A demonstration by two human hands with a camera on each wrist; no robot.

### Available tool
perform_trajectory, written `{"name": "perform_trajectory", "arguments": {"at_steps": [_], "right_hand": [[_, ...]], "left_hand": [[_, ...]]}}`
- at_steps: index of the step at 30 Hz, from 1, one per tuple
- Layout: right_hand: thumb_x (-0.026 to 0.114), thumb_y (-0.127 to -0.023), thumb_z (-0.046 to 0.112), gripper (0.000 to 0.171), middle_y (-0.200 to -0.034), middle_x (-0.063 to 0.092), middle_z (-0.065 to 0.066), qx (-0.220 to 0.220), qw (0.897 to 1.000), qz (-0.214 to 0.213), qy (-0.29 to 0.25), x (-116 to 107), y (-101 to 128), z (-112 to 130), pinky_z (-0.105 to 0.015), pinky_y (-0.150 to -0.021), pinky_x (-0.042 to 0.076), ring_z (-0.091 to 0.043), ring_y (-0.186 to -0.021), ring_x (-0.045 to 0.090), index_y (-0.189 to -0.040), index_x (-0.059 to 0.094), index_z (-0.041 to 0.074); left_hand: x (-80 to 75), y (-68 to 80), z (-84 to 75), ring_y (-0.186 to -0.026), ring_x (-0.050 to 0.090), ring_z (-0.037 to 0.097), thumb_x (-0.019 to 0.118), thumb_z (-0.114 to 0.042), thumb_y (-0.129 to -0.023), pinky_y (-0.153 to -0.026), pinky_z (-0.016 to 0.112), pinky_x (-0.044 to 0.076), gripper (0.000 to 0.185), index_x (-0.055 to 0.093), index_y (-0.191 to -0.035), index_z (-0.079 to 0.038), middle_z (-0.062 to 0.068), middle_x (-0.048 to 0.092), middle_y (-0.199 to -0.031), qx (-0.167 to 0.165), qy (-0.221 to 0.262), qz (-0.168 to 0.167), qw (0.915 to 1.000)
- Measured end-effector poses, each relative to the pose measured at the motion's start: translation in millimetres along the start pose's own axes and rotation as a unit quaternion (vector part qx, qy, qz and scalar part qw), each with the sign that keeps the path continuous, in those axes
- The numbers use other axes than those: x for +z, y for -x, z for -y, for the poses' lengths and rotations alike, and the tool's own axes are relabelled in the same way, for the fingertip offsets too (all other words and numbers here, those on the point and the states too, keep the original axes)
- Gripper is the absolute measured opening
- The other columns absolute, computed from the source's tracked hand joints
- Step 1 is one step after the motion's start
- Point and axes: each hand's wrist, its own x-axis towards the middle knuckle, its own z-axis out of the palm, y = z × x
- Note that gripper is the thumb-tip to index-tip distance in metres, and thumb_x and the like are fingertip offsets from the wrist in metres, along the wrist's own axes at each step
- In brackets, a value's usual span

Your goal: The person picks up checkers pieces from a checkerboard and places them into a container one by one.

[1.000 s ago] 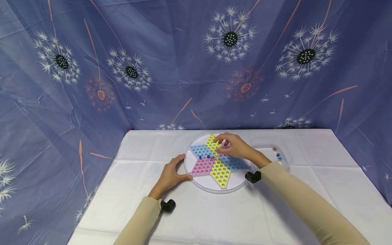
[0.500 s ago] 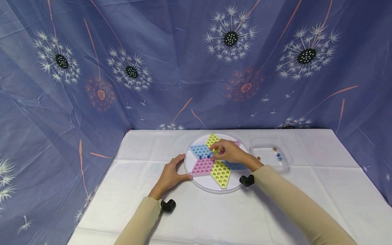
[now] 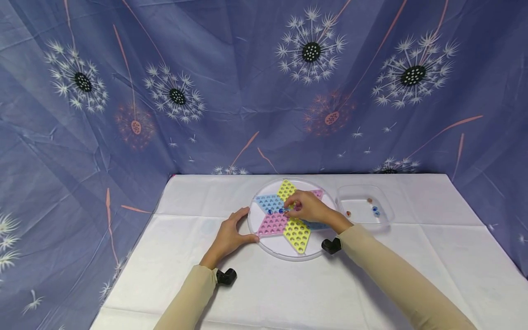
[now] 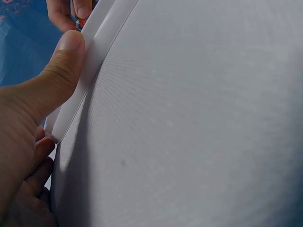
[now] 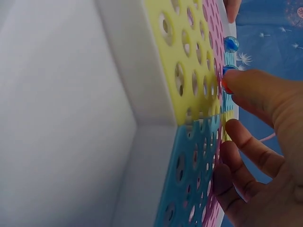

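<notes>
A Chinese checkers board, round with a pink, yellow and blue star, lies on the table. Spread along its left rim, my left hand touches the edge; its thumb presses the rim in the left wrist view. My right hand is over the middle of the star. Its thumb and index finger pinch a red marble at the board's surface, mostly covered by the thumb. Just left of it, two blue marbles sit in a row in the holes.
A clear plastic box stands right of the board, with an orange marble, a brownish marble and two blue marbles inside. White cloth covers the table. A blue dandelion-print curtain hangs behind.
My right hand has moved left and down from above the star's upper right part to the red marble, its thumb and finger closing on it. My left hand has stayed put.
</notes>
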Motion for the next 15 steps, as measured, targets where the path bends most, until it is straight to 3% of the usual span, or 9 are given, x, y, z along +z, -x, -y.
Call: {"name": "perform_trajectory", "arguments": {"at_steps": [15], "right_hand": [[0.080,-0.090,0.015,0.005,-0.099,0.069,-0.001,-0.022,0.999,-0.012,0.024,4.7,-1.6,-3.1,-0.038,-0.084,0.052,-0.021,-0.093,0.061,-0.095,0.079,0.015]], "left_hand": [[-0.5,-0.5,0.9,-0.149,0.036,0.035,0.095,-0.038,-0.070,-0.123,0.050,0.029,0.102,0.047,-0.155,-0.009,0.015,0.043,-0.159,0.011,-0.006,0.001,0.9999]]}}
